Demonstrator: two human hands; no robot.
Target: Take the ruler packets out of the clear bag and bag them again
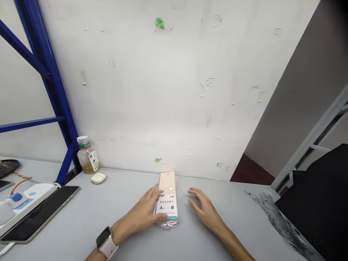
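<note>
A long pink and white packet [168, 197] with printed text, a ruler set in a clear sleeve, lies flat on the grey table [114, 214] near the wall. My left hand [145, 212] rests on the packet's left edge, fingers stretched along it and thumb touching the near end. A smartwatch sits on that wrist. My right hand [205, 210] lies on the table just right of the packet, fingers spread and slightly curled, holding nothing.
A small bottle [87, 155] with amber liquid and a cream earbud case [98, 177] stand at the back left by a blue rack post [51, 87]. A tablet [38, 214] and a white power strip [24, 203] lie at left. A black chair [315, 203] is at right.
</note>
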